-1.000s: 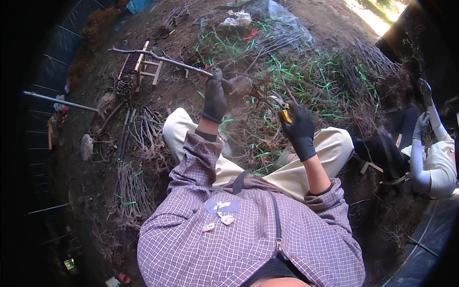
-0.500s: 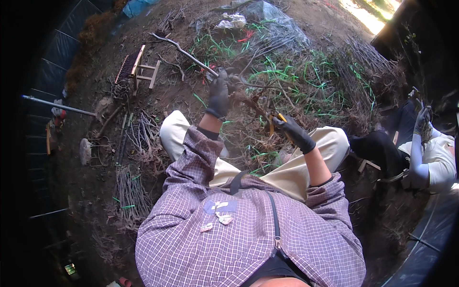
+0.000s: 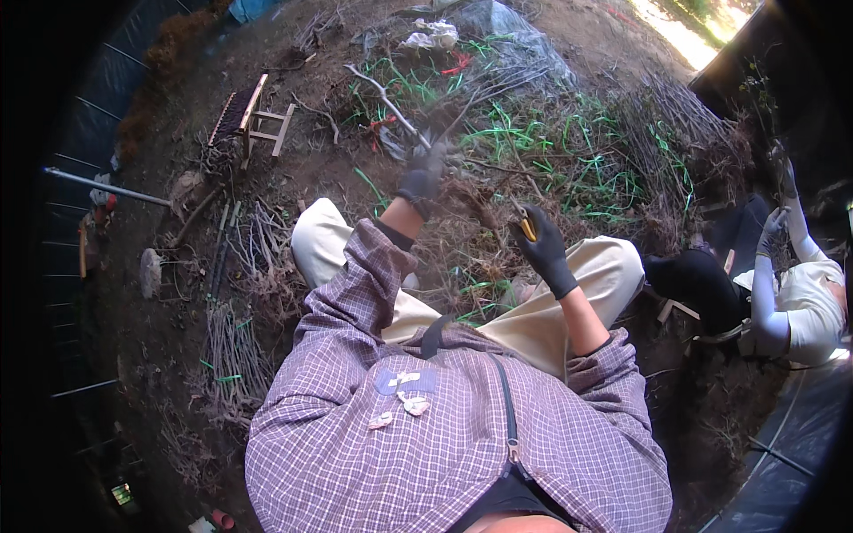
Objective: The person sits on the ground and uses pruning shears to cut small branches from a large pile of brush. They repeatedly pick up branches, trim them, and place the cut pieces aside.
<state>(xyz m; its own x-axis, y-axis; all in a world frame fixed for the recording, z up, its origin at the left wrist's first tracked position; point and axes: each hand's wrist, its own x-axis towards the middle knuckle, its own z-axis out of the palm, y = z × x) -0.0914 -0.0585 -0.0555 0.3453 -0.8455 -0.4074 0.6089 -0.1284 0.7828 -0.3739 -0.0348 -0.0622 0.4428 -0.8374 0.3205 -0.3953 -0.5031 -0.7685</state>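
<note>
My left hand (image 3: pixel 421 173), in a dark glove and smeared by motion, is closed around the stem of a bare sapling (image 3: pixel 388 99). Its thin, crooked top points up and left, away from me. Brown roots (image 3: pixel 471 197) hang on the near right side of that hand, blurred. My right hand (image 3: pixel 546 252), gloved as well, grips yellow-handled pruning shears (image 3: pixel 530 227), their tip beside the roots. Between my knees lies a heap of tangled roots and cut twigs (image 3: pixel 484 262).
Green ties (image 3: pixel 569 147) lie scattered ahead, beside bundled saplings (image 3: pixel 662 124) and a plastic sheet (image 3: pixel 511 35). A small wooden stool (image 3: pixel 258 124) lies tipped at the left, with sapling bundles (image 3: pixel 235 351) nearer. To the right sits another person (image 3: pixel 800 302), handling a thin plant.
My left hand has moved slightly right and nearer, the sapling turning steeper. The shears have drawn back a little from the roots. The co-worker's hands have shifted.
</note>
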